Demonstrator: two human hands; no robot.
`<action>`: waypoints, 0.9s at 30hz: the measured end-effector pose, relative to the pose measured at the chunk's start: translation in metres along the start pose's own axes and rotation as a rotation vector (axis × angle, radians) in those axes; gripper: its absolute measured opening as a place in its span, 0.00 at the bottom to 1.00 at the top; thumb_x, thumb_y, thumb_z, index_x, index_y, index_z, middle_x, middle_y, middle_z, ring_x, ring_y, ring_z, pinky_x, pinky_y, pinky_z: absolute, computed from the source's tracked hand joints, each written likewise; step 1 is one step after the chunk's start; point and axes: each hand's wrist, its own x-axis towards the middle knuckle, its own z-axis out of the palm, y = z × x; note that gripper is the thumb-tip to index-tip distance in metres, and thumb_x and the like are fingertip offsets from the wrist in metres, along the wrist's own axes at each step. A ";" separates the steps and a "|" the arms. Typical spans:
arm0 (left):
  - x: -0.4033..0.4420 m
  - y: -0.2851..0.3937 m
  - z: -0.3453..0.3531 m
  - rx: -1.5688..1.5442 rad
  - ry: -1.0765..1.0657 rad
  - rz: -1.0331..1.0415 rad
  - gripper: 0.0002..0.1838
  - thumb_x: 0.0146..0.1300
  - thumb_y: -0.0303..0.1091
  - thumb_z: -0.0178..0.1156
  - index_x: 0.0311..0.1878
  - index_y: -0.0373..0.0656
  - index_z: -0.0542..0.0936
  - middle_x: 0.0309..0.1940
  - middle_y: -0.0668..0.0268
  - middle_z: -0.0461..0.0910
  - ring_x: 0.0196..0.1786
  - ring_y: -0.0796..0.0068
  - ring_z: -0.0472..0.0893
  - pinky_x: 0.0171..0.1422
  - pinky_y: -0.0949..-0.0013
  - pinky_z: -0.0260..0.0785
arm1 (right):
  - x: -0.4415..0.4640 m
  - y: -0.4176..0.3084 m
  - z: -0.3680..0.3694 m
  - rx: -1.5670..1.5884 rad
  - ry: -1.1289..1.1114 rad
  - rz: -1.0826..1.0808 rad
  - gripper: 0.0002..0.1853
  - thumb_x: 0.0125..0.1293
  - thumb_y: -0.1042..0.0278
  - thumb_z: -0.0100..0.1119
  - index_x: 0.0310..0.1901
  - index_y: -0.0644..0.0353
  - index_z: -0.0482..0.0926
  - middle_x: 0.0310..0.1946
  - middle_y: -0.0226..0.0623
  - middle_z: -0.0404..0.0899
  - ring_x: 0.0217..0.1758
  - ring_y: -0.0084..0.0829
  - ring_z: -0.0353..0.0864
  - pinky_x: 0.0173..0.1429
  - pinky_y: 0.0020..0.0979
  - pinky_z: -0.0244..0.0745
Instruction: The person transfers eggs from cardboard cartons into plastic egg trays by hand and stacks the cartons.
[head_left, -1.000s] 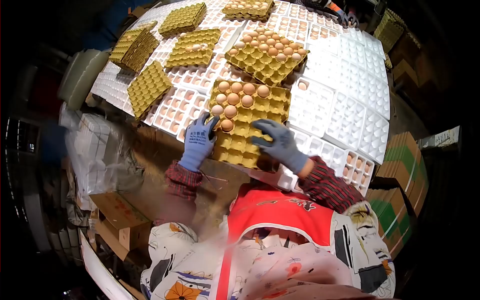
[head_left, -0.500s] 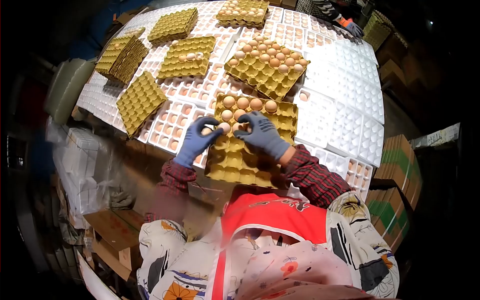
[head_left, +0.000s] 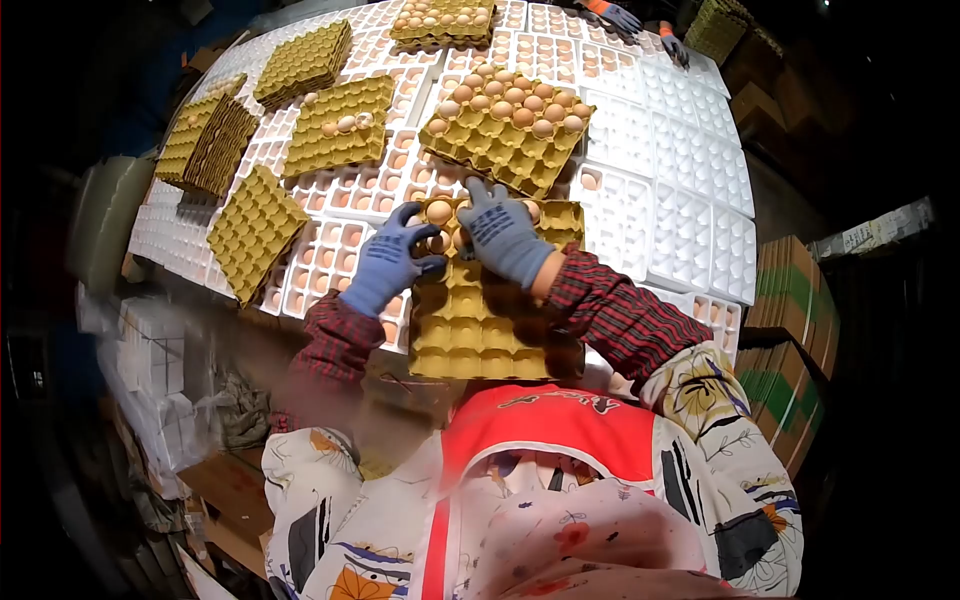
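My left hand (head_left: 385, 265), in a blue-grey glove, curls its thumb and fingers around an egg (head_left: 438, 242) at the left side of a yellow-brown egg tray (head_left: 460, 340). My right hand (head_left: 505, 235), gloved the same way, reaches over the upper part of this tray, its thumb side against another egg (head_left: 460, 239). Its fingers partly hide the eggs below. One more egg (head_left: 439, 211) sits in the top row, between my hands. The tray's lower rows hold no eggs.
Just beyond is a tray stack (head_left: 510, 120) part-filled with eggs. More yellow trays (head_left: 340, 130) lie to the left. White plastic trays (head_left: 690, 180) cover the table, several with eggs. Another person's gloved hands (head_left: 673, 48) are at the far edge. Flattened cartons (head_left: 790, 340) stand at right.
My right hand has moved up and left across the tray, with its fingers at the top row. My left hand has shifted slightly up. The view has shifted, and another person's second hand now shows.
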 end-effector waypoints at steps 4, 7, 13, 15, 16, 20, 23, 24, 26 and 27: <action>0.022 0.006 0.027 0.442 -0.068 -0.077 0.21 0.49 0.40 0.75 0.48 0.56 0.83 0.64 0.61 0.70 0.61 0.55 0.76 0.60 0.58 0.75 | 0.006 -0.018 0.015 -0.260 -0.090 -0.011 0.11 0.56 0.62 0.65 0.41 0.52 0.86 0.58 0.41 0.70 0.51 0.43 0.74 0.42 0.42 0.80; 0.010 0.001 0.010 -0.014 0.006 -0.107 0.23 0.54 0.39 0.73 0.55 0.55 0.82 0.63 0.60 0.73 0.58 0.55 0.78 0.61 0.61 0.75 | -0.002 0.008 0.022 -0.067 -0.030 -0.060 0.13 0.56 0.58 0.67 0.43 0.49 0.85 0.59 0.40 0.70 0.51 0.44 0.75 0.49 0.43 0.78; -0.048 0.059 -0.007 -1.121 -0.068 -0.459 0.29 0.57 0.36 0.72 0.61 0.34 0.78 0.60 0.63 0.76 0.56 0.71 0.78 0.58 0.66 0.74 | -0.113 0.100 -0.051 1.529 -0.041 0.468 0.24 0.64 0.53 0.71 0.54 0.60 0.80 0.39 0.29 0.81 0.35 0.19 0.76 0.39 0.26 0.76; -0.068 0.111 -0.011 -1.273 -0.304 -0.497 0.33 0.56 0.35 0.72 0.65 0.36 0.76 0.59 0.64 0.77 0.48 0.78 0.80 0.44 0.74 0.76 | -0.172 0.135 -0.041 1.581 0.062 0.607 0.23 0.66 0.55 0.69 0.56 0.60 0.79 0.40 0.30 0.82 0.33 0.18 0.76 0.36 0.24 0.76; -0.073 0.140 -0.007 -1.291 -0.386 -0.410 0.32 0.56 0.34 0.72 0.64 0.36 0.76 0.58 0.63 0.78 0.49 0.77 0.80 0.47 0.73 0.75 | -0.202 0.149 -0.033 1.501 0.074 0.683 0.25 0.65 0.55 0.69 0.58 0.61 0.78 0.41 0.30 0.83 0.36 0.19 0.78 0.37 0.23 0.77; -0.078 0.244 0.045 -1.347 -0.642 -0.246 0.25 0.57 0.35 0.71 0.57 0.36 0.80 0.56 0.60 0.78 0.58 0.71 0.77 0.62 0.66 0.69 | -0.318 0.174 0.033 1.176 0.007 0.485 0.25 0.58 0.58 0.76 0.53 0.60 0.81 0.50 0.37 0.79 0.53 0.27 0.79 0.56 0.31 0.77; -0.074 0.279 0.115 -1.259 -0.673 -0.312 0.23 0.58 0.40 0.70 0.55 0.40 0.81 0.51 0.58 0.78 0.58 0.64 0.77 0.64 0.62 0.68 | -0.348 0.151 0.034 0.638 -0.108 0.416 0.25 0.53 0.57 0.74 0.53 0.53 0.82 0.57 0.46 0.75 0.58 0.45 0.77 0.60 0.39 0.76; -0.081 0.278 0.147 -0.927 -0.467 -0.088 0.24 0.57 0.44 0.71 0.54 0.44 0.81 0.51 0.56 0.78 0.56 0.58 0.77 0.62 0.58 0.70 | -0.352 0.150 0.039 0.530 -0.048 0.404 0.24 0.53 0.56 0.73 0.52 0.53 0.82 0.58 0.45 0.74 0.58 0.47 0.77 0.59 0.41 0.76; -0.082 0.290 0.165 -0.426 -0.427 -0.035 0.24 0.56 0.41 0.69 0.56 0.48 0.79 0.57 0.53 0.73 0.55 0.51 0.78 0.59 0.55 0.73 | -0.349 0.158 0.049 0.524 0.012 0.420 0.24 0.53 0.55 0.72 0.52 0.53 0.82 0.59 0.45 0.73 0.58 0.47 0.77 0.59 0.42 0.77; -0.080 0.295 0.171 -0.157 -0.445 -0.028 0.24 0.55 0.38 0.69 0.56 0.49 0.78 0.59 0.52 0.71 0.54 0.51 0.79 0.57 0.55 0.74 | -0.346 0.161 0.051 0.507 0.059 0.440 0.24 0.53 0.54 0.72 0.51 0.53 0.82 0.60 0.45 0.73 0.58 0.47 0.77 0.58 0.42 0.77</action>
